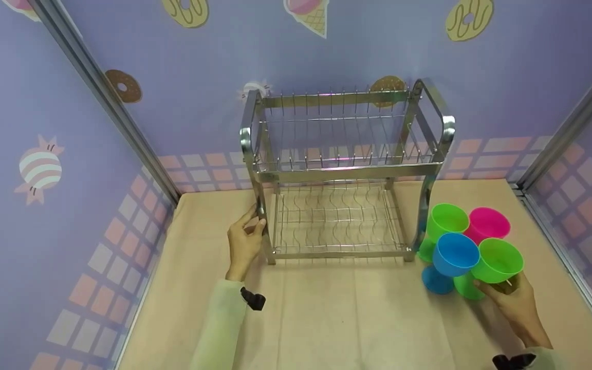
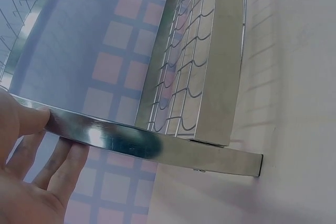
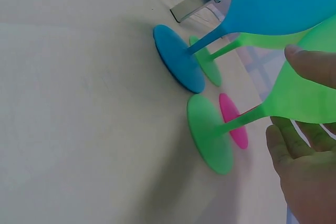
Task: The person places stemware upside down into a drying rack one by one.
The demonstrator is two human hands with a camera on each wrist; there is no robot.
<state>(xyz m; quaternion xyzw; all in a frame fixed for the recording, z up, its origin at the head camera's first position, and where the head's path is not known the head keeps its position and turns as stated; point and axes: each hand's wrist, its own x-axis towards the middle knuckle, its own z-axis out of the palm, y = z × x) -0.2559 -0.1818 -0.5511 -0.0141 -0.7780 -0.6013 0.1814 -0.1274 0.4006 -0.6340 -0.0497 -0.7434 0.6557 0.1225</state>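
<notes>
A two-tier metal dish rack [image 1: 347,173] stands against the back wall. My left hand [image 1: 244,246] holds its front left post [image 2: 105,132], thumb on one side and fingers on the other. To the right of the rack, several plastic goblets stand upright, close together. My right hand [image 1: 517,303] grips the bowl of the nearer green goblet [image 1: 499,264], whose round foot [image 3: 210,135] shows in the right wrist view. Beside it are a blue goblet [image 1: 458,257], a pink goblet [image 1: 488,223] and a farther green goblet [image 1: 446,221].
A pale cloth [image 1: 321,313] covers the table. Patterned purple panels [image 1: 198,92] enclose the back and both sides, with metal posts at the corners. The rack's right front leg [image 1: 423,216] is close to the goblets.
</notes>
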